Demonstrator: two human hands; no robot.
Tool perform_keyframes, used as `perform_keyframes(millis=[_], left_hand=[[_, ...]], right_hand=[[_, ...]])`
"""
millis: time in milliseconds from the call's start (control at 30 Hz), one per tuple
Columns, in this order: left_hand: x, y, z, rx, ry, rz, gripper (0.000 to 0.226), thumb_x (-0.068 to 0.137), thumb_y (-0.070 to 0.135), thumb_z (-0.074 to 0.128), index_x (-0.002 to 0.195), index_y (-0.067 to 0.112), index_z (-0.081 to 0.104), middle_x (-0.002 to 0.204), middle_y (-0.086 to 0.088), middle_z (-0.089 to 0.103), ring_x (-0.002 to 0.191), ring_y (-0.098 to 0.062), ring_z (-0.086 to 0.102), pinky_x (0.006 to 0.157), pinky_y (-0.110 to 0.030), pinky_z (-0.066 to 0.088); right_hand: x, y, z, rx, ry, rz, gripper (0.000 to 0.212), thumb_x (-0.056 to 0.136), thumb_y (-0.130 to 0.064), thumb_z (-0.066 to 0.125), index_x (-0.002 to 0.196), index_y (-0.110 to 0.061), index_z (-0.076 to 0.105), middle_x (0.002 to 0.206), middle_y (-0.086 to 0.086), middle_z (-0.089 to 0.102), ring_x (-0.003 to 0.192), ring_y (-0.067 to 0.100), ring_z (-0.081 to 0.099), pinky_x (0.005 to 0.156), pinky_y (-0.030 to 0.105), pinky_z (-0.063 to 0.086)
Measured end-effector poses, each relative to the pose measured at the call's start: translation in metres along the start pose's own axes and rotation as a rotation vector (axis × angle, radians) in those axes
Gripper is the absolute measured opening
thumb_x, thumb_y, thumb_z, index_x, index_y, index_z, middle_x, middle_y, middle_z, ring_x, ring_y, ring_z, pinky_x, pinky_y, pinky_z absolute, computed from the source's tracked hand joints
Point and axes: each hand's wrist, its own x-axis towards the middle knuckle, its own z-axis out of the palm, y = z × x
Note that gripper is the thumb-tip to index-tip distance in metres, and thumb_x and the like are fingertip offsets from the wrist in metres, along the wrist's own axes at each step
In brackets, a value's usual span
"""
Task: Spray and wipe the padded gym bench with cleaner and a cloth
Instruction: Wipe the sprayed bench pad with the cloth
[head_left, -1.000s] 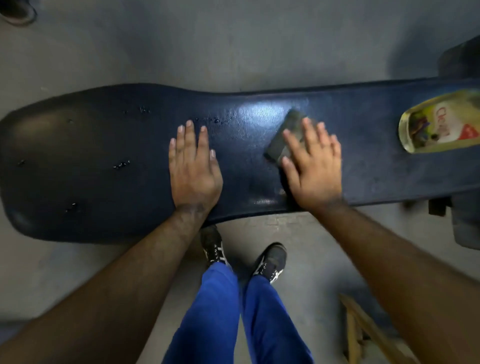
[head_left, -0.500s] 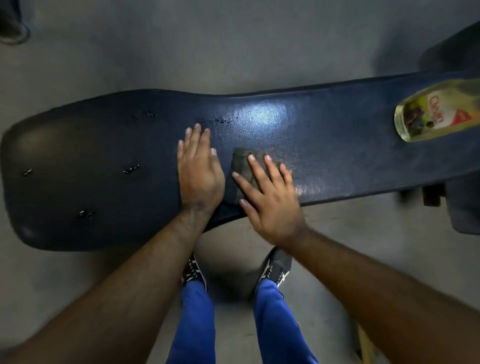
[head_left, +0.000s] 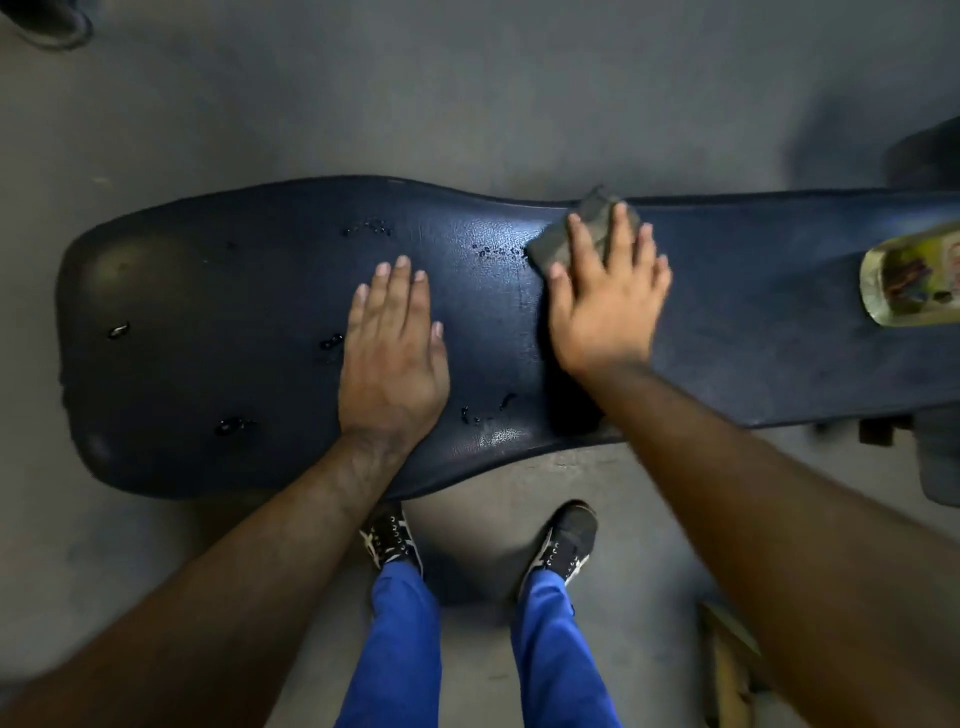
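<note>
A dark blue padded bench (head_left: 234, 291) runs across the view from left to right, with several wet droplets on its wide left end. My left hand (head_left: 392, 353) lies flat on the padding, palm down, fingers together, holding nothing. My right hand (head_left: 608, 296) presses a folded grey cloth (head_left: 571, 236) onto the padding near the bench's far edge, fingers spread over it. A clear cleaner bottle (head_left: 914, 283) with a colourful label lies on its side on the bench at the right edge of the view.
Grey concrete floor (head_left: 467, 88) surrounds the bench. My feet in dark shoes (head_left: 563, 540) and blue trousers stand at the bench's near side. A wooden piece (head_left: 727, 670) lies on the floor at lower right. Dark equipment (head_left: 924, 150) sits at far right.
My right hand has slid the cloth from the near edge beside my left hand across to the far edge and to the right. My left hand has stayed flat in place.
</note>
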Motion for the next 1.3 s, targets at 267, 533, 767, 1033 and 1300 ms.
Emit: perform_keyframes(millis=[267,533,767,1033,1300], left_hand=[[0.001,-0.001,-0.001,-0.008,0.016,-0.005,0.049,0.099,0.019,0.039,0.144,-0.001,0.042,0.154,-0.018,0.037,0.146,-0.032,0.029,0.122,-0.045,0.017],[-0.001,-0.001,0.0,-0.037,0.058,-0.002,0.048,0.098,0.015,0.043,0.143,-0.002,0.044,0.153,-0.018,0.039,0.145,-0.031,0.03,0.121,-0.046,0.02],[0.001,-0.001,-0.001,-0.028,0.033,-0.005,0.049,0.097,0.017,0.039,0.142,-0.002,0.044,0.152,-0.019,0.039,0.145,-0.031,0.03,0.122,-0.045,0.019],[0.0,0.0,-0.003,-0.096,0.041,-0.005,0.049,0.095,0.015,0.037,0.14,-0.003,0.047,0.151,-0.019,0.041,0.144,-0.032,0.032,0.121,-0.046,0.02],[-0.005,-0.007,-0.019,-0.277,0.048,-0.018,0.049,0.09,0.003,0.04,0.138,-0.005,0.048,0.147,-0.02,0.046,0.14,-0.033,0.039,0.12,-0.045,0.024]], right_hand=[[0.043,-0.009,-0.007,-0.017,-0.097,-0.225,0.054,0.098,-0.048,0.036,0.15,-0.031,0.043,0.162,0.009,0.031,0.149,0.037,0.027,0.12,0.054,0.019],[0.024,0.007,-0.009,-0.051,-0.143,-0.523,0.056,0.098,-0.05,0.034,0.15,-0.031,0.042,0.163,0.009,0.03,0.149,0.036,0.027,0.12,0.055,0.02],[-0.042,-0.003,-0.008,-0.024,-0.205,-0.665,0.055,0.099,-0.05,0.036,0.152,-0.033,0.038,0.165,0.007,0.023,0.152,0.035,0.02,0.122,0.053,0.015],[-0.105,-0.019,0.001,0.033,-0.115,-0.362,0.057,0.099,-0.047,0.038,0.153,-0.03,0.037,0.165,0.01,0.022,0.152,0.038,0.017,0.121,0.057,0.014],[-0.138,-0.037,0.015,0.085,0.009,-0.085,0.057,0.098,-0.047,0.043,0.152,-0.029,0.04,0.164,0.011,0.024,0.152,0.039,0.018,0.121,0.057,0.014]])
